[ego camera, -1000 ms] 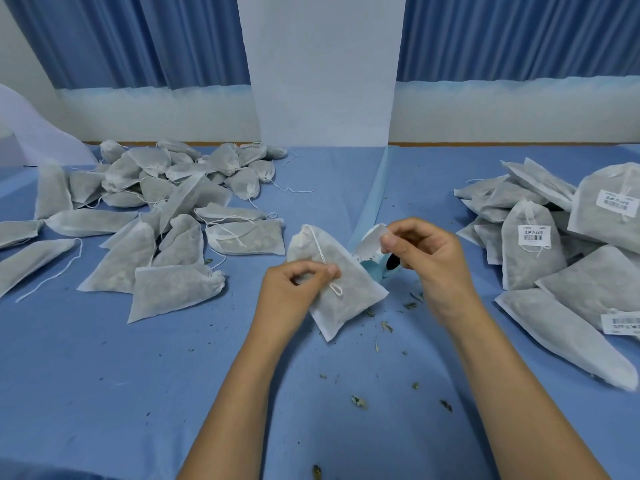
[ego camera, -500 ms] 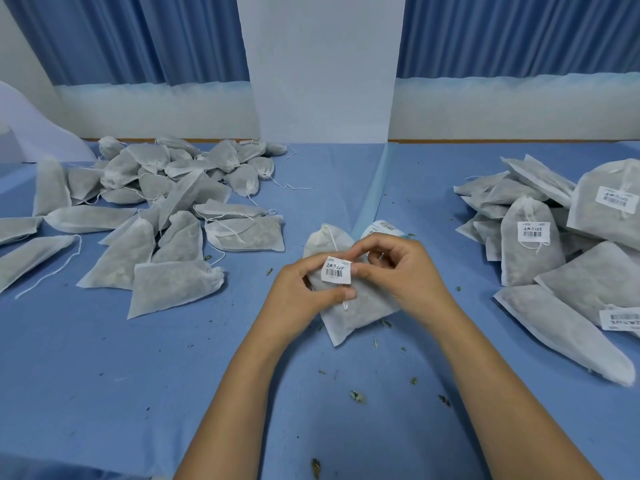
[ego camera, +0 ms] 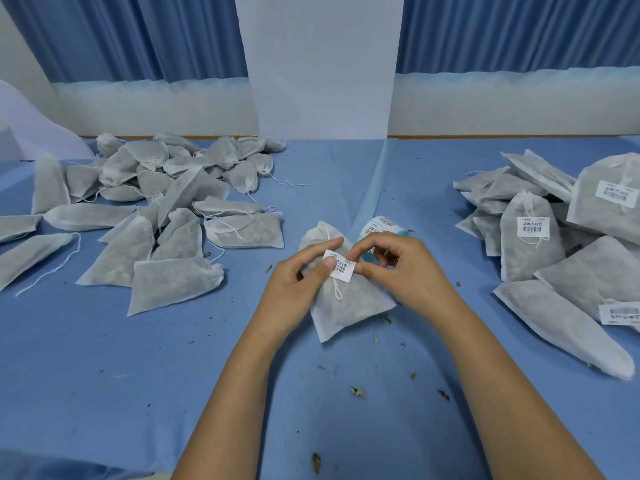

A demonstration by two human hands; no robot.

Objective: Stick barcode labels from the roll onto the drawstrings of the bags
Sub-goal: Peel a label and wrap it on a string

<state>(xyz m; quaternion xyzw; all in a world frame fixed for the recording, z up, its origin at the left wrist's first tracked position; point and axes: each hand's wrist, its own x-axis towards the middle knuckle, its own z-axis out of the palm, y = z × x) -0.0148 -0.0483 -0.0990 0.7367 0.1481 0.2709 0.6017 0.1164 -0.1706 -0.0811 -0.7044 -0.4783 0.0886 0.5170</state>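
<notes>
At frame centre your left hand [ego camera: 298, 287] and right hand [ego camera: 407, 271] each pinch an edge of the barcode label [ego camera: 340, 270] over the drawstring [ego camera: 337, 292] of a bag [ego camera: 353, 310] lying on the blue tabletop [ego camera: 156, 375]; the label roll [ego camera: 381, 226] sits just behind.

Matt, fuzzy white cloth for the bag [ego camera: 349, 310]; smooth paper for the label [ego camera: 341, 270]; matt blue cloth over the desk [ego camera: 138, 375].

label [ego camera: 341, 269] off roll [ego camera: 381, 226] onto drawstring [ego camera: 336, 291], R hand [ego camera: 405, 268] moved in, pinching it
</notes>
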